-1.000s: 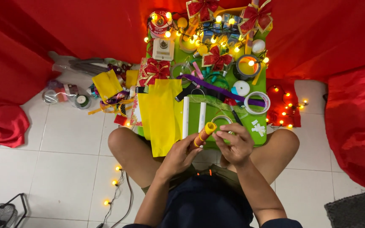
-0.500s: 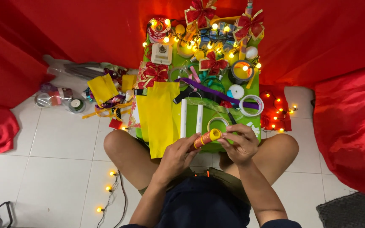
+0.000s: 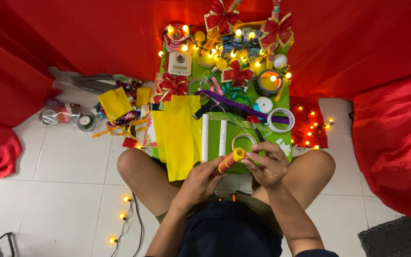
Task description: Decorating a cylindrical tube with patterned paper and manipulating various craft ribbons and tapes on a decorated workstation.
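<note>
My left hand grips a short tube wrapped in red and yellow paper, held over my lap at the near edge of a green board. My right hand pinches the tube's yellow end with its fingertips. Two white tubes lie side by side on the board just beyond the hands. A long yellow sheet hangs over the board's near left edge, next to my left knee.
Red bows, tape rolls, purple ribbon and lit string lights cover the board. Yellow scraps and ribbon spools lie on the white tiles at left. Red cloth surrounds the spot. A light string trails by my left leg.
The view has tilted slightly. Both hands stay on the wrapped tube, with the right hand's fingers shifting around its yellow end.
</note>
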